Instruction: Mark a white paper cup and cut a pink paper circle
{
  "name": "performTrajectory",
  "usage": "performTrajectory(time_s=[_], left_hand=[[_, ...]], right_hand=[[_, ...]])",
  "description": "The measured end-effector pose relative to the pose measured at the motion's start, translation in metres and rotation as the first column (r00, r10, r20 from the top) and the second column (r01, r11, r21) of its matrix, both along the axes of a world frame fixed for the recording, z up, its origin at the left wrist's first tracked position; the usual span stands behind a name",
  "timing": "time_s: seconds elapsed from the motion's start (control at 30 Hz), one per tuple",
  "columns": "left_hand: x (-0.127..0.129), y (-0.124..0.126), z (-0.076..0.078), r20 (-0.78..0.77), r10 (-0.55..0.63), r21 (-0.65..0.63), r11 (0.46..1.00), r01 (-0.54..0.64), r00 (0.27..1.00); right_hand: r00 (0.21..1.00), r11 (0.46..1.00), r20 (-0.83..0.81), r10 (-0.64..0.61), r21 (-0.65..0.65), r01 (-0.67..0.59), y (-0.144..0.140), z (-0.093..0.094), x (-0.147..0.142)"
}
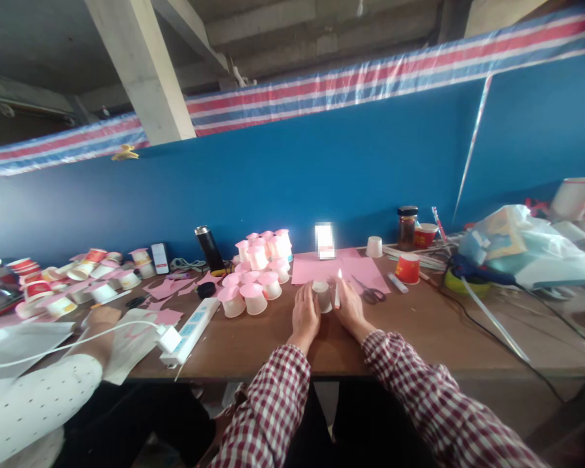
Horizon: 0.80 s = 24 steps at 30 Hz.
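Note:
A white paper cup (322, 296) stands upside down on the table in front of me. My left hand (306, 311) is curled against the cup's left side. On the other side, my right hand (350, 304) grips a slim white pen-like stick (338, 291), pointing up close to the cup; its exact kind is unclear. Pink paper sheets (305, 268) lie just beyond the cup. Dark-handled scissors (373, 296) rest to the right of my right hand. To the left is a cluster of upturned white cups topped with pink paper (256, 300).
A white power strip (195, 331) lies left, near a co-worker's hand (103, 318) and heaped cups (97, 289). A black bottle (208, 250) stands behind. Rightward are a red cup (407, 268), a lidded jar (407, 227), loose cables and a plastic bag (521, 250). A blue partition (292, 175) closes the back.

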State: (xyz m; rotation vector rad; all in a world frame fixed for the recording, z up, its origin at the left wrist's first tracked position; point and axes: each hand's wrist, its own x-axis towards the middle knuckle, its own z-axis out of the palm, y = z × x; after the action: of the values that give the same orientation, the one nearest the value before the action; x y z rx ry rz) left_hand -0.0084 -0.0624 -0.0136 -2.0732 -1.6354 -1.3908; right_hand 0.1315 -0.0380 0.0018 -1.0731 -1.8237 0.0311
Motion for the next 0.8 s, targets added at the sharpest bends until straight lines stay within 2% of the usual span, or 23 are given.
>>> performTrajectory(time_s=[0.33,0.8], left_hand=[[-0.0004,-0.0015,0.0038,0.003,-0.022,0.032,0.999,0.022,1.0],[-0.0024,-0.0008,0.0011,0.03,-0.012,0.053,0.999,0.01,0.999]], right_hand=[[1.0,1.0,0.016,0.006,0.001,-0.006,-0.0008,-0.0005,-0.0015],[1.0,1.0,0.025,0.018,0.0,-0.018,0.0006,-0.003,-0.0021]])
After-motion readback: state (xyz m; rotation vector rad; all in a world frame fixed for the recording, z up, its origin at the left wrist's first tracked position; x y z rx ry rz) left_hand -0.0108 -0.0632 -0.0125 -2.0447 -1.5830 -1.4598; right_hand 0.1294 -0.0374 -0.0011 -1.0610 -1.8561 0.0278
